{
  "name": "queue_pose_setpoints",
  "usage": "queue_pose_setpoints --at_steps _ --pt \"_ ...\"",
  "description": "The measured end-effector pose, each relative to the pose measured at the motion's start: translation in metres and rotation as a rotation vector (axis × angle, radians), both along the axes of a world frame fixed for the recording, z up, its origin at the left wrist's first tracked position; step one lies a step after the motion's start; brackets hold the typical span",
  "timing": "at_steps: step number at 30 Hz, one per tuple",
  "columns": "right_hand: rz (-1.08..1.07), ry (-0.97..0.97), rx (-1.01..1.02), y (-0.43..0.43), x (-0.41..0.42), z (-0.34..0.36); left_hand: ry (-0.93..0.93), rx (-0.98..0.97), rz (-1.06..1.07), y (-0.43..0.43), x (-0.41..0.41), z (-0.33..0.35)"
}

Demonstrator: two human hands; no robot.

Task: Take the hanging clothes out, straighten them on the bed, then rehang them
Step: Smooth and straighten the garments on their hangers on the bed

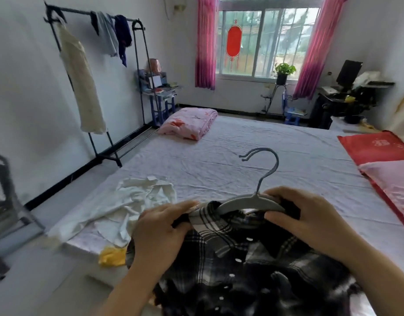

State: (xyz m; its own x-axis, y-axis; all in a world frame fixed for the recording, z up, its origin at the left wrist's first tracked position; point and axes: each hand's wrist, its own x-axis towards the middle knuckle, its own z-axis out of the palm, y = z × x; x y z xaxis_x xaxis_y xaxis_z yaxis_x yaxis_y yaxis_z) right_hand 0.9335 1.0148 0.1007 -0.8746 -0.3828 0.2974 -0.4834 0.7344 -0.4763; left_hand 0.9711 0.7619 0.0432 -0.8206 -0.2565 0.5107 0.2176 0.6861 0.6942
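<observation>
We hold a black-and-white plaid shirt (230, 258) on a grey hanger (249, 203) above the near edge of the bed (253, 144). The hanger's long axis runs left to right between our hands. Its hook rises away from us toward the window (265, 42) and its tip curls to the left. The shirt's collar sits at the hanger's neck, and the button front with white buttons falls toward us. The bottom of the frame cuts off its lower part.

Our left hand (160, 231) grips the shirt's shoulder fabric at the hanger's left end, which is hidden under the cloth. Our right hand (310, 220) curls over the hanger's right end, thumb under the bar.

Just left of the shirt a crumpled white shirt (132, 201) lies on the sheet. A yellow cloth (112, 255) shows at the mattress corner; we cannot tell what it is. A folded pink floral quilt (189, 124) rests at the far left of the bed. On the right a red cover (374, 148) bears a pale print too blurred to read.

A clothes rack (140, 65) stands by the left wall with a cream dress (82, 80), a grey garment (107, 35) and a dark blue garment (123, 35). A red lantern decoration (234, 42) hangs at the window between pink curtains (205, 42). Its small characters are illegible.
</observation>
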Motion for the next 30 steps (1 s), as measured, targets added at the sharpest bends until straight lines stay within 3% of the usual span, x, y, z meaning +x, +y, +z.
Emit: queue_pose_setpoints --at_steps 7,12,19,30 --pt "0.162 -0.028 -0.066 -0.216 -0.014 -0.040 -0.073 0.036 0.142 -0.208 0.030 -0.025" --pt "0.141 0.012 -0.083 -0.317 -0.032 -0.055 -0.131 -0.044 0.108 -0.310 0.021 -0.022" --pt "0.150 -0.083 -0.182 -0.402 -0.095 -0.089 -0.180 -0.039 0.081 -0.399 -0.045 -0.040" --pt "0.091 -0.268 -0.238 -0.488 -0.215 -0.151 -0.409 -0.077 0.171 -0.474 -0.164 -0.086"
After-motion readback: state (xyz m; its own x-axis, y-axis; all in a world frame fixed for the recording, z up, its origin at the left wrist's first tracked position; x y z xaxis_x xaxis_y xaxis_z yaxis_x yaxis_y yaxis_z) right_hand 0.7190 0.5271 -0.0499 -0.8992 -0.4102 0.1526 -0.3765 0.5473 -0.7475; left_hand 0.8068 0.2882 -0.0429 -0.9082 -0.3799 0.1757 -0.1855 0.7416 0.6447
